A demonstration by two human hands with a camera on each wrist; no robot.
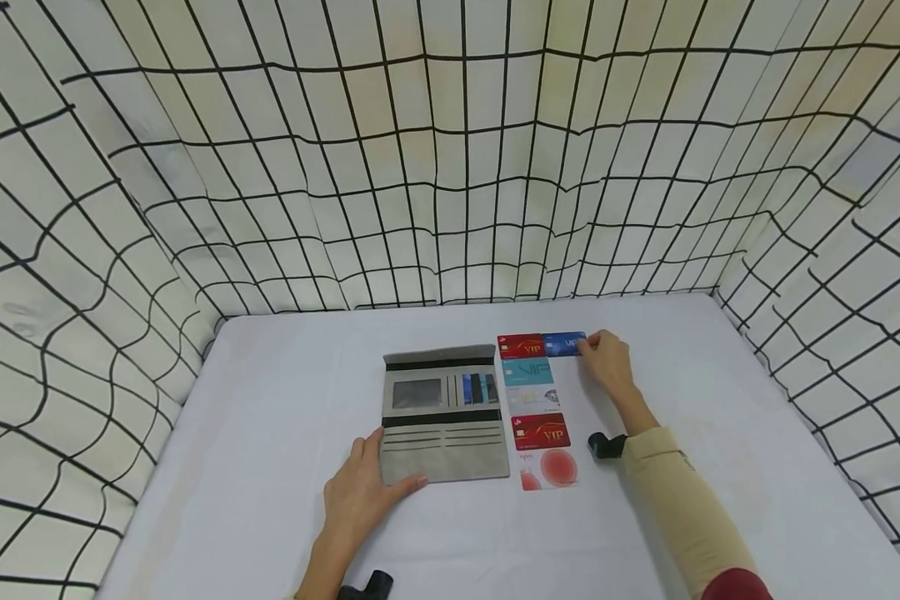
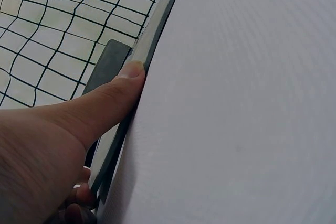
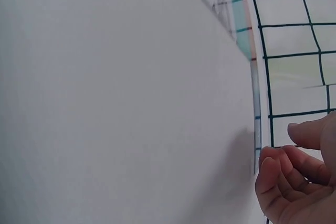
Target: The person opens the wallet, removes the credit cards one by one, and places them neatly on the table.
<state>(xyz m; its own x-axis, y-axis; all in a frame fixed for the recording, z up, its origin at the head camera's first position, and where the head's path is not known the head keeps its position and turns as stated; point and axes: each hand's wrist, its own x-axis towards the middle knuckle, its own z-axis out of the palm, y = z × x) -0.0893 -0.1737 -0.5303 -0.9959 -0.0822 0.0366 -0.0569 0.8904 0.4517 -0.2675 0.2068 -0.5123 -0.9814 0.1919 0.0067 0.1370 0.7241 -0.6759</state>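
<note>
An unfolded grey wallet lies on the white table, a clear window and several card slots showing in its middle panel. My left hand spans its near left corner, fingers along the left edge and thumb on the near edge; in the left wrist view the thumb presses that edge. A blue VIP card lies right of a red VIP card. Fingertips of my right hand touch the blue card's right end. In the right wrist view a gap shows between this hand's thumb and its loosely bent fingers.
Below the top red card runs a column: a teal card, a whitish card, another red VIP card and a white card with a pink circle. Black-gridded white cloth hangs around the table's back and sides.
</note>
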